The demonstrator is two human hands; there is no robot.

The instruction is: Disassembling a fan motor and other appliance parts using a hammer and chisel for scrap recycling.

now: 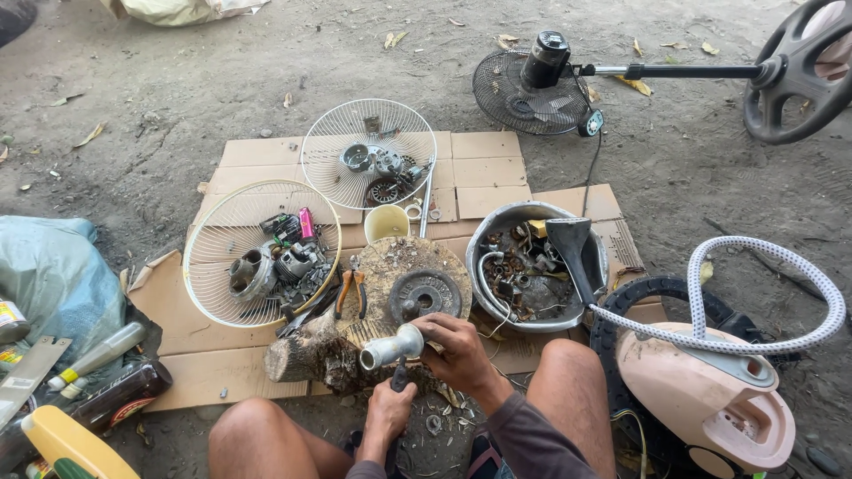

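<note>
right hand (459, 353) grips a grey metal fitting (390, 347); left hand (389, 411) holds a dark tool (400, 376).

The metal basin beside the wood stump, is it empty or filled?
Filled: the metal basin holds rusty scrap parts.

A short silver metal tube (389, 348) lies on its side across the near edge of a wooden stump (373, 306), its open round end toward the stump's left side and its other end wrapped in the right hand (459, 350). The tube's surface is dull grey and smooth. Just below it, off the stump's near face, a dark-handled tool (399, 376) stands roughly upright in the left hand (389, 413), its tip meeting the tube's underside.
</note>
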